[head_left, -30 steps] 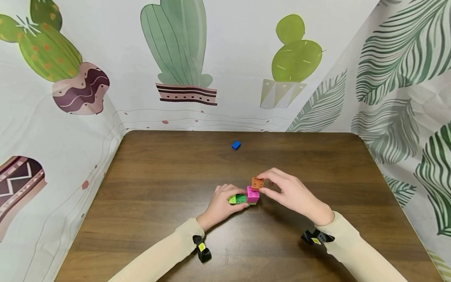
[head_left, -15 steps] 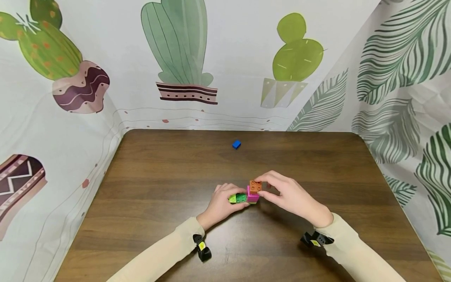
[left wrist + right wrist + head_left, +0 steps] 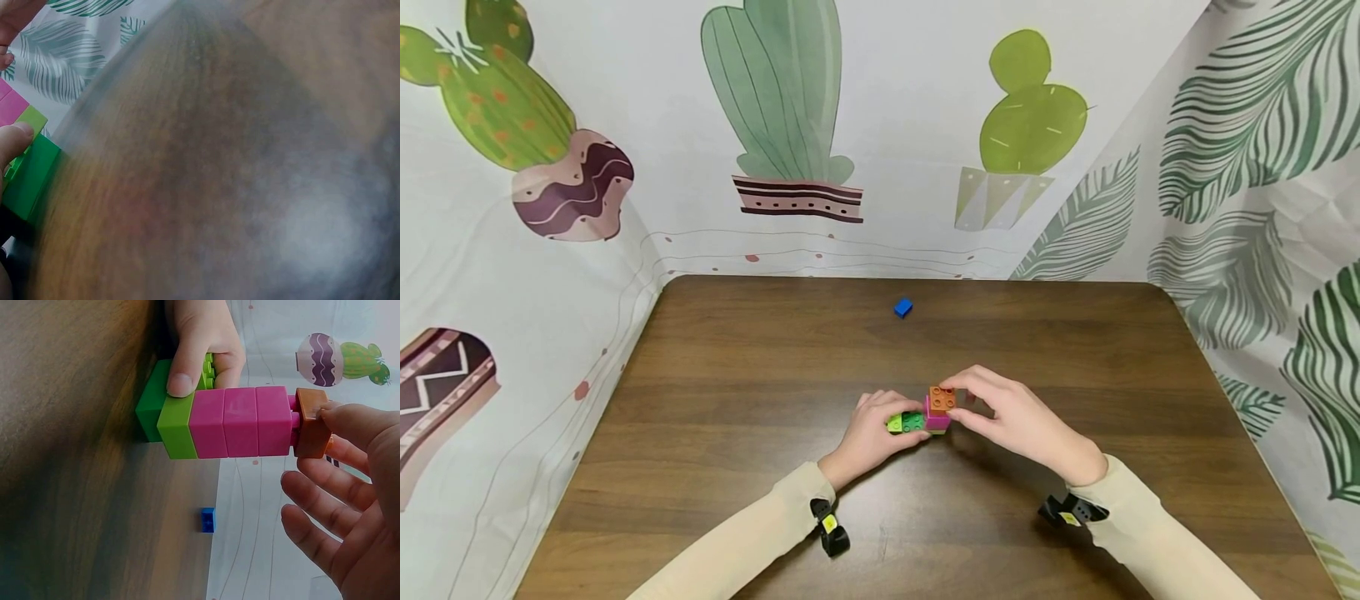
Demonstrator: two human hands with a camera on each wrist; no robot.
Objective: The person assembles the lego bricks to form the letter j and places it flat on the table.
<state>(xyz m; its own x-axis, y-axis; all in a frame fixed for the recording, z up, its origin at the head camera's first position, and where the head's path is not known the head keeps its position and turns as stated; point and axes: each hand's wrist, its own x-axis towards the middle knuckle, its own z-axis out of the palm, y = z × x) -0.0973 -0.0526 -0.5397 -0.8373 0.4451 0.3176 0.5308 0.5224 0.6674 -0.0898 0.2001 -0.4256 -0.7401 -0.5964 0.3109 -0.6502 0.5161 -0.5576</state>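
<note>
My right hand (image 3: 1022, 421) pinches an orange toy brick (image 3: 943, 399) between thumb and fingers. That brick is over the top of a column of pink bricks (image 3: 240, 422). In the right wrist view, pink studs show in a narrow gap beneath it. Below the pink bricks come a lime green brick (image 3: 177, 430) and a dark green brick (image 3: 150, 406) at the table. My left hand (image 3: 874, 433) grips this green base from the left, its thumb pressed on the lime and dark green bricks. Part of the base is hidden by that hand.
A single blue brick (image 3: 903, 308) lies near the back edge of the brown wooden table (image 3: 760, 350). Behind the table hangs a white cloth (image 3: 910, 167) printed with cacti and leaves. Each wrist wears a black camera.
The orange brick in my right hand has moved slightly left and down, from the pink column's back right corner to over its top. My left hand has stayed in place.
</note>
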